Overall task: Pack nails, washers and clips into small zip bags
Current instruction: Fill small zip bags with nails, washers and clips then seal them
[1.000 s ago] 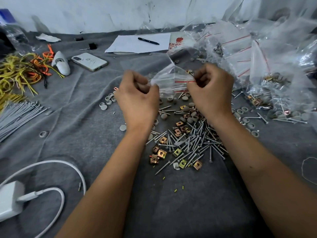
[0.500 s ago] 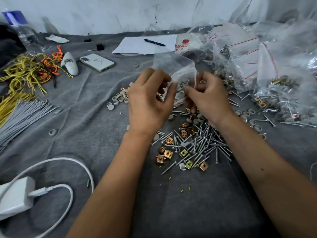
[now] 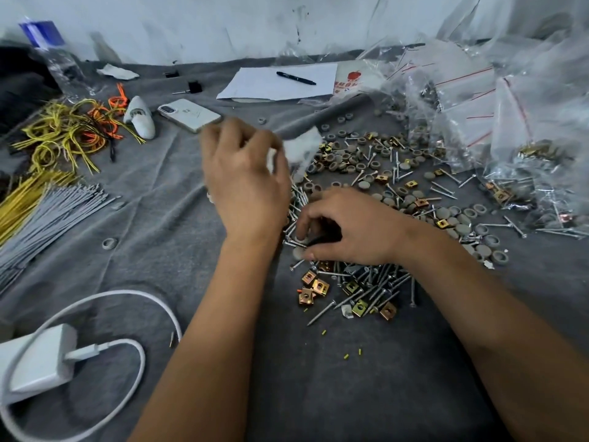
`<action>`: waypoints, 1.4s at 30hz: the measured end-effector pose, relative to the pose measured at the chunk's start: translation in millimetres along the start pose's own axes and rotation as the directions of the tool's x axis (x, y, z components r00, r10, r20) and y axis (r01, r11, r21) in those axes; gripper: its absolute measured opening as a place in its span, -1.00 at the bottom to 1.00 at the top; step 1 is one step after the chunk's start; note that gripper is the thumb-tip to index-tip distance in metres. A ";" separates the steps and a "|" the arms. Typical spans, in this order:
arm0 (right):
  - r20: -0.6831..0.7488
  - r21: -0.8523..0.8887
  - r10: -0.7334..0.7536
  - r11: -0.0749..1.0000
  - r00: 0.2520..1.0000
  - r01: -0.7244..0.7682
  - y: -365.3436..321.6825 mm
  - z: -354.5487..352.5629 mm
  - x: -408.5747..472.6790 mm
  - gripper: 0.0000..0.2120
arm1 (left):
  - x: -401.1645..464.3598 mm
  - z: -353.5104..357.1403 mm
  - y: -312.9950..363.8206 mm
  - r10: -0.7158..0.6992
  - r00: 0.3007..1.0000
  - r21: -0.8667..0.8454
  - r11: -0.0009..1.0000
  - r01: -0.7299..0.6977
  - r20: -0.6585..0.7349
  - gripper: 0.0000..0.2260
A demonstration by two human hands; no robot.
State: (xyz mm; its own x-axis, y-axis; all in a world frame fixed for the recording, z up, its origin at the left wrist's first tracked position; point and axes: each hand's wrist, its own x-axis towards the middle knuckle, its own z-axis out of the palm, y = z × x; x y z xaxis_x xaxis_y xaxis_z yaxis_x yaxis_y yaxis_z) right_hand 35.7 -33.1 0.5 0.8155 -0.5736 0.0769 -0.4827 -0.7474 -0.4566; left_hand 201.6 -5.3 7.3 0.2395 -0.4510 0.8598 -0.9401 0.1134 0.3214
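My left hand (image 3: 245, 180) holds a small clear zip bag (image 3: 301, 148) above the grey cloth, its fingers curled round the bag's edge; the hand is motion-blurred. My right hand (image 3: 347, 231) is down on the pile of silver nails (image 3: 373, 282), thumb and fingers pinching at nails near a grey washer (image 3: 299, 252). Brass-coloured square clips (image 3: 319, 287) lie mixed into the nails. More grey washers (image 3: 350, 157) are scattered beyond the hands.
Filled and empty zip bags (image 3: 478, 106) pile up at the right. A phone (image 3: 189, 114), paper with pen (image 3: 277, 81), yellow and orange ties (image 3: 70, 135), grey cable ties (image 3: 47, 215), a water bottle (image 3: 60, 65) and a white charger with cable (image 3: 41, 358) lie on the left side.
My right hand let go of the bag and dropped onto the nail pile. My left hand kept the bag and shifted left and up.
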 end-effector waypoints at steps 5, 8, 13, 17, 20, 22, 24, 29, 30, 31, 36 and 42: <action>0.059 0.033 0.022 0.999 0.998 -0.024 -2.9 -0.3 -1.3 -0.92 | -13.1 14.2 6.4 -0.031 0.918 -0.091 0.993 0.073 0.396 -0.95; 0.014 -0.044 0.025 0.999 1.000 -0.024 0.8 -0.2 -0.9 -0.89 | -13.1 14.1 2.8 -0.115 0.921 -0.104 0.981 0.164 0.371 -0.95; -0.114 0.053 0.070 0.997 0.991 -0.064 15.8 -12.4 -6.1 -0.89 | -7.5 10.0 -1.8 -0.355 0.932 -0.154 0.919 0.362 0.072 -0.93; -0.301 0.324 0.097 0.946 0.949 0.006 17.9 -16.4 -11.0 -0.87 | -9.5 17.1 -4.8 -0.350 0.895 -0.124 0.910 0.395 0.276 -0.96; -0.404 0.372 0.110 0.927 0.908 0.053 20.0 -17.7 -10.6 -0.84 | -14.3 22.0 1.4 -0.257 0.857 -0.140 0.926 0.351 0.447 -0.97; -0.473 0.308 0.131 0.951 0.871 0.024 23.5 -19.1 -11.1 -0.84 | -16.0 24.5 4.1 -0.240 0.842 -0.160 0.921 0.354 0.483 -0.97; -0.514 0.197 0.114 0.980 0.850 -0.012 24.8 -19.5 -11.5 -0.85 | -16.3 25.8 3.9 -0.253 0.831 -0.191 0.902 0.388 0.495 -0.95; -0.570 0.146 0.099 0.989 0.815 -0.019 23.3 -17.3 -10.9 -0.90 | -14.9 24.9 7.9 -0.289 0.800 -0.281 0.829 0.484 0.525 -0.89; -0.583 0.129 0.096 0.991 0.807 -0.025 23.1 -16.9 -10.5 -0.89 | -14.5 24.6 8.9 -0.301 0.795 -0.291 0.815 0.501 0.527 -0.89; -0.592 0.100 0.086 0.994 0.801 -0.033 22.9 -16.5 -10.1 -0.88 | -13.9 24.6 9.8 -0.314 0.789 -0.301 0.799 0.520 0.527 -0.89; -0.606 0.066 0.068 0.997 0.793 -0.036 21.5 -12.4 -8.0 -0.86 | -13.0 24.4 10.9 -0.371 0.786 -0.344 0.747 0.569 0.495 -0.88; -0.662 0.148 0.097 0.989 0.743 0.003 23.0 -15.6 -8.9 -0.88 | -13.8 25.3 9.1 -0.411 0.788 -0.349 0.732 0.585 0.458 -0.89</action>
State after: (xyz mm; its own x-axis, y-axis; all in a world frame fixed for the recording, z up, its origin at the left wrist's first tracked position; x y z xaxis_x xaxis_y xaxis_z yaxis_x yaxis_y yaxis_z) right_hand 12.4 -50.4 3.1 0.3480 -0.7208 0.5995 -0.4273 -0.6911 -0.5829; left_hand 183.5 -20.4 -11.7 0.4637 -0.8078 0.3640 -0.4637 0.1288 0.8766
